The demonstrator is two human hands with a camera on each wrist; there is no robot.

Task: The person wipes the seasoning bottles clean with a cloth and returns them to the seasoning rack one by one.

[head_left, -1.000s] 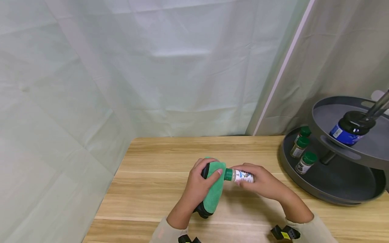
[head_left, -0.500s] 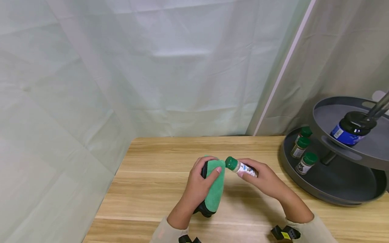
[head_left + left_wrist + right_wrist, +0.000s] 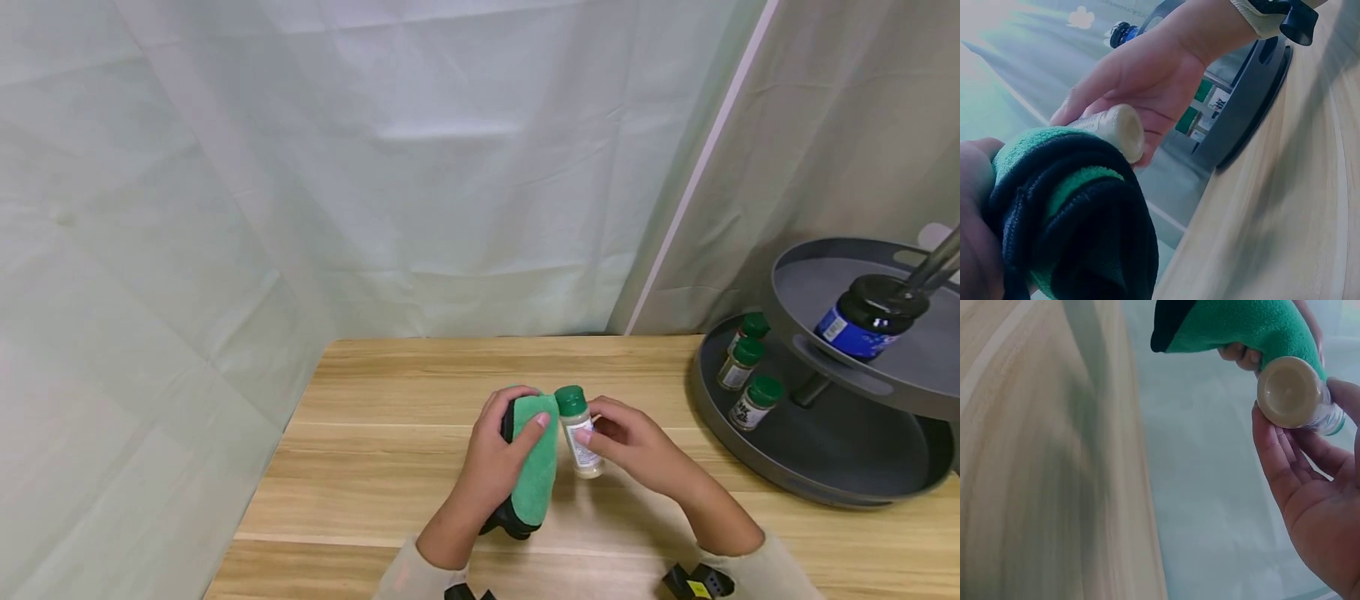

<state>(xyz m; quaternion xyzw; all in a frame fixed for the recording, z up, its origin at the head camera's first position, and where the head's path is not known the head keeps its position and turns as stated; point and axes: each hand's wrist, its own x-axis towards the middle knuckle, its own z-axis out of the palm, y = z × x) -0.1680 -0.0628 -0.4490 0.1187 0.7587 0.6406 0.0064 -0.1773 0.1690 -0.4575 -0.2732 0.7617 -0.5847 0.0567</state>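
Observation:
In the head view my left hand [image 3: 498, 454] grips a folded green cloth [image 3: 536, 467] with dark edging, thumb on its green face. Just right of it, my right hand [image 3: 641, 446] pinches a spice jar [image 3: 582, 442] with a green cap and a white label. The jar leans a little, cap up toward the cloth's upper corner. Its pale base [image 3: 1286, 392] faces the camera in the right wrist view, with thumb and fingers on either side. From the left wrist, the cloth's layered dark edges [image 3: 1085, 206] hide part of the jar.
To the right stands a dark two-tier round rack [image 3: 832, 467]. Its lower tier bears several green-capped jars [image 3: 752, 403]; a dark jar with a blue label [image 3: 870, 317] sits on the upper one. Pale curtains [image 3: 480, 167] hang behind the wooden table [image 3: 360, 467].
The spice jar has turned in my right hand from lying sideways, cap toward the cloth, to nearly upright with its cap on top. My left hand keeps holding the cloth almost in place.

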